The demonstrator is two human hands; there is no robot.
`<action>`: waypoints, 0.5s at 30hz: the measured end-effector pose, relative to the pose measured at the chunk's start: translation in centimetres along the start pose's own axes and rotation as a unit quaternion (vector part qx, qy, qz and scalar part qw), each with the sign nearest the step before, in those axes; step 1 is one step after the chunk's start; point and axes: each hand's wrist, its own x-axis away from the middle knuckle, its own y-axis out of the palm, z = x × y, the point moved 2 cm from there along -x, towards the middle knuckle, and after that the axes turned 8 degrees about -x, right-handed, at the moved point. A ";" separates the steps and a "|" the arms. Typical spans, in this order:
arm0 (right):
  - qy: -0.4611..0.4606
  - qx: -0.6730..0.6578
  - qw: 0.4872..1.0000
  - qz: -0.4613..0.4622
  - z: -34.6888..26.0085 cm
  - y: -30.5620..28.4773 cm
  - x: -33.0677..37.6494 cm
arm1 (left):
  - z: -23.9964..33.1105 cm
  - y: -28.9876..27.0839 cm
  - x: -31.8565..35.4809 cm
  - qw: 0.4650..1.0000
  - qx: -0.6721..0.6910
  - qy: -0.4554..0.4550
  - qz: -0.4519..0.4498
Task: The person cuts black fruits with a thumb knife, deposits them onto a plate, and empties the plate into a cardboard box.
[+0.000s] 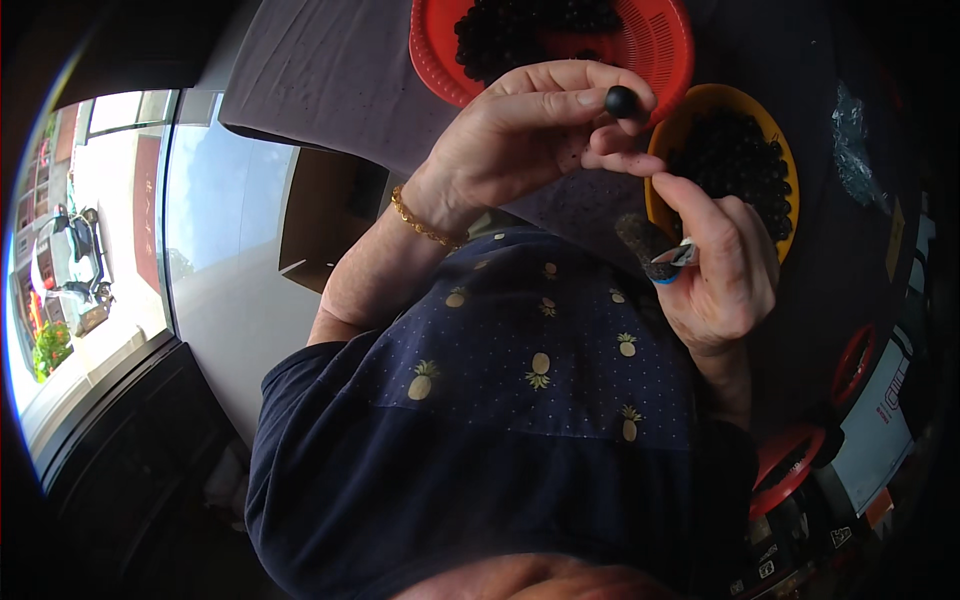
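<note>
By the left hand (545,130) one dark round fruit (621,102) is pinched before the red basket (660,60) and yellow bowl (700,100); whether the small metal blade (685,253) is gripped by the right hand (725,265) cannot be told, but fruit-by-fruit handling seems under way, a steady hold being called for next.

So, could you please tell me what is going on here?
A person's left hand pinches a small dark ball between thumb and fingers. The right hand is close by, with a small silvery piece at its thumb. Beyond them, a red basket and a yellow bowl both hold dark round pieces.
</note>
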 end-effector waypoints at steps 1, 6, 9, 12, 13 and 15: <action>0.002 0.000 1.000 0.004 0.2 -0.3 0.3 | -0.2 0.0 -0.2 1.000 0.007 -0.005 -0.002; 0.070 0.019 0.996 0.049 0.7 -1.2 1.5 | -1.6 1.4 -0.9 0.965 -0.236 -0.060 0.098; 0.084 0.018 0.994 0.073 1.0 -1.5 2.2 | -3.8 1.1 -1.9 0.972 -0.198 -0.110 0.070; 0.130 0.036 0.986 0.100 1.3 -2.1 2.7 | -4.4 1.0 -2.7 0.976 -0.175 -0.103 0.079; 0.171 0.051 0.978 0.111 1.4 -2.3 2.9 | -4.4 1.2 -2.8 0.979 -0.160 -0.104 0.077; 0.230 0.054 0.965 0.112 1.6 -2.5 3.1 | -4.5 2.0 -2.7 0.967 -0.202 -0.125 0.096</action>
